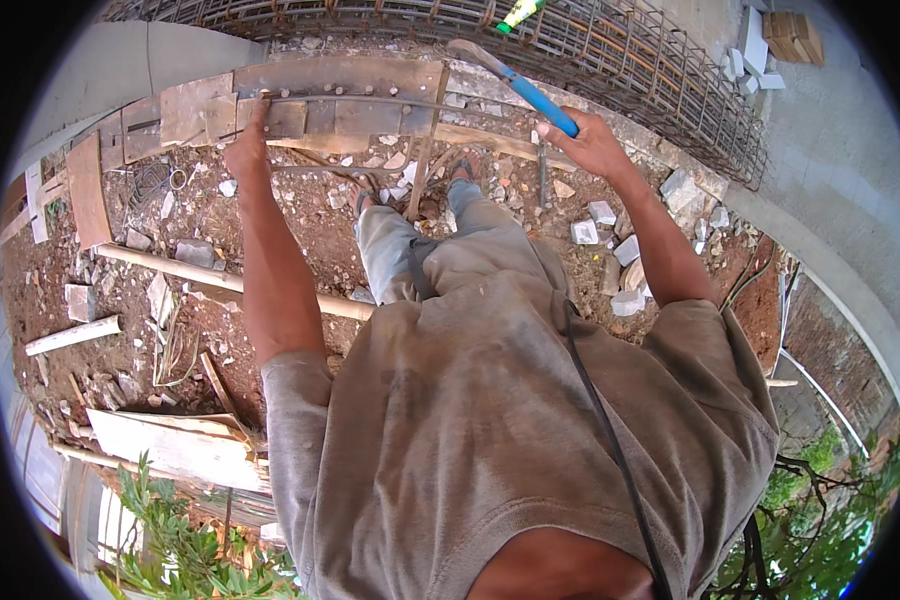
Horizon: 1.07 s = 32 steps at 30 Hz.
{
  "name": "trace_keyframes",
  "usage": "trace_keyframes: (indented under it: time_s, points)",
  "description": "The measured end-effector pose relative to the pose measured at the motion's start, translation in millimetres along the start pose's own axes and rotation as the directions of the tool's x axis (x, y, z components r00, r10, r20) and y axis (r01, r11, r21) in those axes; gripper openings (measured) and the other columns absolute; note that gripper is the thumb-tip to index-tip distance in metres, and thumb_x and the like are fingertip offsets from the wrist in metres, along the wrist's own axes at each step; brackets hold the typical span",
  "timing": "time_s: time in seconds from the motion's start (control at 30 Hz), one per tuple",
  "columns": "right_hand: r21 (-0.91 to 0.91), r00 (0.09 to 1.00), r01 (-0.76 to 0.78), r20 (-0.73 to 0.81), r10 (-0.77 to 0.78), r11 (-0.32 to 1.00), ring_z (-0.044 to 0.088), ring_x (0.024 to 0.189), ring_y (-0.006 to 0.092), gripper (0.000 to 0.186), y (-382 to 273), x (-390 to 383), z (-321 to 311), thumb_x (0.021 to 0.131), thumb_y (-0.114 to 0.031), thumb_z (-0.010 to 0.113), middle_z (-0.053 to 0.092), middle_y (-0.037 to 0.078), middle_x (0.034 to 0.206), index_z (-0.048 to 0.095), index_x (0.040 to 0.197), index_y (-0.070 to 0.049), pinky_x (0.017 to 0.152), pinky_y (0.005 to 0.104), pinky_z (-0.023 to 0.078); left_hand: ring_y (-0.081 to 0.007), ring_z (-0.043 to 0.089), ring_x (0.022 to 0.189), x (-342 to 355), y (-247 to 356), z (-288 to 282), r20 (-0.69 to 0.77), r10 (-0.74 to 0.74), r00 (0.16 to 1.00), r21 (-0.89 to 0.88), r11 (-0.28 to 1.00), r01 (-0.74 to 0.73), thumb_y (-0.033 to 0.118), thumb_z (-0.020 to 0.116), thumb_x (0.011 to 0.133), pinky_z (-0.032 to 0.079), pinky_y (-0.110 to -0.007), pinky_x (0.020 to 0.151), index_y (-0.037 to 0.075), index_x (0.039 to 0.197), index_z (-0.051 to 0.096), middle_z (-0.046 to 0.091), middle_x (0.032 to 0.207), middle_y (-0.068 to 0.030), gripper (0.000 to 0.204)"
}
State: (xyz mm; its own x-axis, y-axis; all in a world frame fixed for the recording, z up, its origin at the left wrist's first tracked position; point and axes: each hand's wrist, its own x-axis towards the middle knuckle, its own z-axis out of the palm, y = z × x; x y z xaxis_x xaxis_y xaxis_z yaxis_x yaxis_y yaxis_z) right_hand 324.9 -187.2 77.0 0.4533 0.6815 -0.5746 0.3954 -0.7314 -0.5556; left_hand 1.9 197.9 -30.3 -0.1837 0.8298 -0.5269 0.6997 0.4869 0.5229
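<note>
My right hand (592,143) is wrapped round the blue handle of a hammer (542,96), raised at an angle with its metal head up and to the left. My left hand (247,150) is over a wooden bench of boards (370,75). One of its fingers reaches forward to the left end of a thin steel rod (360,98), and the others are curled. What they hold, if anything, is hidden. Several short metal pegs (368,91) stick up from the boards along the rod.
A long cage of tied rebar (610,45) lies beyond the bench. Broken blocks (584,232) and rubble cover the soil round my feet. A wooden pole (175,265) and a white board (175,447) lie at left. A low concrete edge (820,255) curves along the right.
</note>
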Motion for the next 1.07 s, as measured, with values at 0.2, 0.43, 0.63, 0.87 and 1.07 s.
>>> trace_keyframes:
  time_s: [0.2, 0.43, 0.63, 0.87, 1.07]
  points:
    - [-0.658, 0.976, 0.205, 0.084, -0.199, 0.725, 0.070, 0.080, 0.0307, 0.083, -2, 65, -68, 0.072, -0.087, 0.055, 0.067, 0.015, 0.073, 0.073, 0.093, -0.009, 0.072, 0.0451, 0.054, -0.0265, 0.065, 0.107, -18, 16, -3, -0.092, 0.097, 0.991, 0.147, 0.986, -0.083, 0.068, 0.082, 0.062, 0.047, -0.035, 0.095, -0.008, 0.113, 0.069, 0.070, 0.117, -0.0188, 0.092]
    - [-0.771, 0.837, 0.520, 0.376, -0.398, 0.367, 0.068, 0.073, 0.0335, 0.081, -55, 170, -72, 0.068, -0.090, 0.053, 0.066, 0.013, 0.070, 0.072, 0.077, -0.012, 0.064, 0.0484, 0.052, -0.0242, 0.066, 0.092, -21, 7, -3, -0.070, 0.094, 0.993, -0.022, 0.995, -0.095, 0.053, 0.086, 0.069, 0.049, -0.034, 0.087, -0.007, 0.116, 0.068, 0.073, 0.107, -0.0154, 0.078]
    - [-0.634, 0.686, 0.700, 0.468, -0.557, 0.330, 0.067, 0.069, 0.0386, 0.065, -58, 225, -60, 0.066, -0.075, 0.067, 0.067, 0.017, 0.070, 0.068, 0.078, -0.011, 0.061, 0.0485, 0.051, -0.0236, 0.062, 0.081, 12, -13, -5, 0.051, 0.154, 0.987, 0.283, 0.945, -0.162, 0.056, 0.085, 0.069, 0.049, -0.036, 0.083, -0.011, 0.116, 0.065, 0.071, 0.096, -0.0145, 0.085]
    - [-0.756, 0.773, 0.580, 0.392, -0.499, 0.303, 0.066, 0.064, 0.0376, 0.068, -54, 210, -51, 0.065, -0.078, 0.066, 0.065, 0.016, 0.064, 0.068, 0.073, -0.011, 0.057, 0.0489, 0.050, -0.0253, 0.061, 0.079, 14, -21, 6, -0.126, 0.196, 0.973, -0.085, 0.975, -0.207, 0.060, 0.085, 0.065, 0.049, -0.038, 0.081, -0.019, 0.096, 0.068, 0.069, 0.089, -0.0183, 0.087]
    - [-0.770, 0.824, 0.530, 0.368, -0.431, 0.356, 0.067, 0.063, 0.0359, 0.073, -60, 197, -53, 0.061, -0.082, 0.066, 0.065, 0.016, 0.061, 0.071, 0.075, -0.011, 0.056, 0.0481, 0.050, -0.0289, 0.065, 0.099, 7, -19, 9, -0.228, 0.228, 0.946, -0.048, 0.968, -0.245, 0.063, 0.085, 0.063, 0.049, -0.038, 0.092, -0.016, 0.106, 0.067, 0.071, 0.105, -0.0221, 0.092]
